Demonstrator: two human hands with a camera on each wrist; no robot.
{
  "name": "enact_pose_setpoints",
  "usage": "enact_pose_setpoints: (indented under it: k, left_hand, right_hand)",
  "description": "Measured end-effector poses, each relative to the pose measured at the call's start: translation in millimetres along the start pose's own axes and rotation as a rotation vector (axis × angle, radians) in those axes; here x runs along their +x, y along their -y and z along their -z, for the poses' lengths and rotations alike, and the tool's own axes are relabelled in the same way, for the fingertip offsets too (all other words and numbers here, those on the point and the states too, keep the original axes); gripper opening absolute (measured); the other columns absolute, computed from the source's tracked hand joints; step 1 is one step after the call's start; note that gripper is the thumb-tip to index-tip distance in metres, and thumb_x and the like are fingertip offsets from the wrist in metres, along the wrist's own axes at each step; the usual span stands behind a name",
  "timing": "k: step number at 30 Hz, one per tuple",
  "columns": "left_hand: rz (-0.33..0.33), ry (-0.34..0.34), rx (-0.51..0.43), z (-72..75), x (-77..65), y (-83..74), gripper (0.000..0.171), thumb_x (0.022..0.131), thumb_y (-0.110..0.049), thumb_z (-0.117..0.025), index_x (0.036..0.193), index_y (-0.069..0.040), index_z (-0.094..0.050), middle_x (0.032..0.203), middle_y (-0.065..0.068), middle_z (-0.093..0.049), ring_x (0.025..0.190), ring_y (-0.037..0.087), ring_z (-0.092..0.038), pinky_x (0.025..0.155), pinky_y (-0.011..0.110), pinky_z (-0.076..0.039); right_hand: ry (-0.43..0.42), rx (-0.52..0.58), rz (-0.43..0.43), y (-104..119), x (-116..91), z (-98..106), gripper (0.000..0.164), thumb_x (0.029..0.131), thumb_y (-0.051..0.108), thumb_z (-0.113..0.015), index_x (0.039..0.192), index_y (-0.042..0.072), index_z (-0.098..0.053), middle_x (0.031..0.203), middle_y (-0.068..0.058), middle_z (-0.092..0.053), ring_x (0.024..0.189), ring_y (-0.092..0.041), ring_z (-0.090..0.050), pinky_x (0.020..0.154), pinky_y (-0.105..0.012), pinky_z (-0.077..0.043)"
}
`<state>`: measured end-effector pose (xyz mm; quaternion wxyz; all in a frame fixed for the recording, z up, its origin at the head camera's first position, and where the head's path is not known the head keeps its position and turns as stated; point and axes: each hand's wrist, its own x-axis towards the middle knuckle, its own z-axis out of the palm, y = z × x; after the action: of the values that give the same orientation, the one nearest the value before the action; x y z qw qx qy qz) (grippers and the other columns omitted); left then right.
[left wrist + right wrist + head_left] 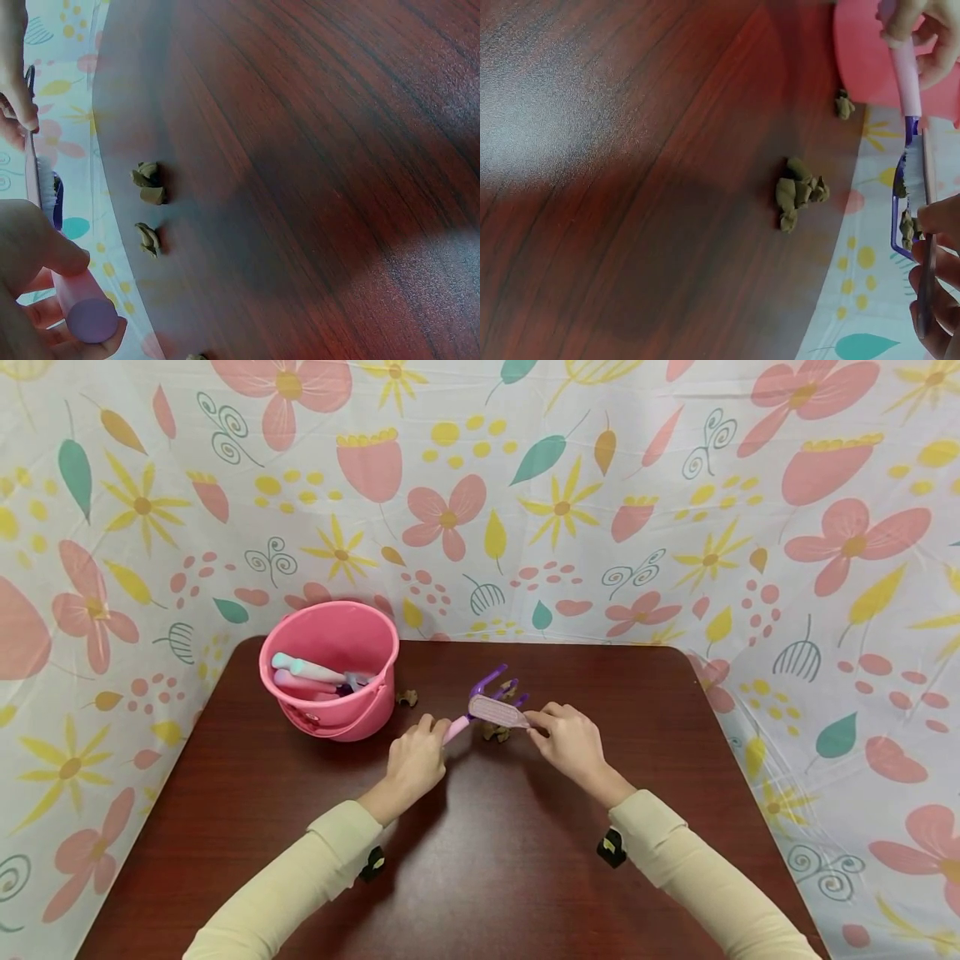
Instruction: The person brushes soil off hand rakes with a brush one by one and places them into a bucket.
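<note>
My left hand [417, 762] grips the pink handle of a small hand rake [489, 680] with purple tines, held above the table. In my right hand [573, 745] is a pink brush [497, 712], pinched by its narrow end. White bristles [913, 180] face the rake and seem to touch it in the right wrist view. Brown clay-like clumps [907, 229] cling among the tines. Below the tools, more brown clumps [799, 191] lie on the table, and the left wrist view shows several of these pieces [148, 180] too.
A pink bucket [375, 714] stands at the table's back left, holding tools with turquoise and pink handles [315, 672]. Beside it lies one small brown clump [407, 697]. The dark wooden table [480, 877] ends at a flower-patterned curtain [480, 585].
</note>
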<state>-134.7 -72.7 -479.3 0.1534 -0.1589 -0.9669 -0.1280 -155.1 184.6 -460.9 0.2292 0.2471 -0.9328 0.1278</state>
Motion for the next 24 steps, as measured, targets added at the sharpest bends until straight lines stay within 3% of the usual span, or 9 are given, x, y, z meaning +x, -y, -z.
enact_pose_setpoints:
  k: [11, 24]
  left_hand:
    - [-0.006, -0.002, 0.004, 0.7, -1.0, -0.7, 0.034, 0.071, -0.010, -0.068, 0.104, -0.013, -0.060, 0.082, 0.006, -0.053, 0.059, 0.024, -0.055, 0.041, 0.037, -0.042]
    - [0.009, 0.010, 0.002, 2.4, -1.2, 1.7, 0.034, 0.070, -0.010, -0.069, 0.103, -0.013, -0.060, 0.081, 0.006, -0.054, 0.059, 0.024, -0.056, 0.040, 0.037, -0.041]
  right_hand:
    - [-0.117, -0.095, 0.055, -6, 0, -2, 0.021, 0.074, 0.015, -0.075, 0.095, 0.014, -0.073, 0.079, -0.002, -0.064, 0.063, -0.020, -0.054, 0.054, -0.032, -0.045]
    - [-0.135, -0.109, 0.009, -15, 0, 6, 0.023, 0.074, 0.016, -0.073, 0.097, 0.014, -0.072, 0.080, -0.002, -0.063, 0.067, -0.022, -0.055, 0.056, -0.034, -0.045]
